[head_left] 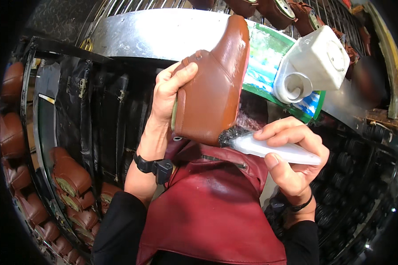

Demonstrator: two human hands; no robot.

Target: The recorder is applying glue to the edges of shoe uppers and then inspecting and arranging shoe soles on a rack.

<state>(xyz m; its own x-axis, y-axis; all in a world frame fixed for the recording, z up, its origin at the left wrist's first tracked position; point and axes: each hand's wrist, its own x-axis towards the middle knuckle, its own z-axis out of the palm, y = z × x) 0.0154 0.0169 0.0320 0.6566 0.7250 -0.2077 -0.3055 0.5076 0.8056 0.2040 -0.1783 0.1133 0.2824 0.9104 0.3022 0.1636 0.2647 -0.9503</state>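
A brown leather shoe [210, 92] is held up in front of me, its glossy side facing me and its narrower end pointing away. My left hand [170, 90] grips its left edge, thumb pressed on the leather and fingers hidden behind. Pinched in my right hand [296, 150] is a brush [274, 149] with a whitish, translucent handle. The brush's dark, wet-looking bristles touch the shoe's lower right edge. Beyond the right hand, a white plastic jug [316, 59] lies tipped on its side, its round open mouth toward me.
The jug rests on a green and blue printed sheet [263, 55] over a metal bench [154, 33]. Several brown shoes [70, 172] fill racks at the left, and more [276, 11] lie on bars at the far side. Dark stacked items stand at the right. A red apron [208, 207] covers my lap.
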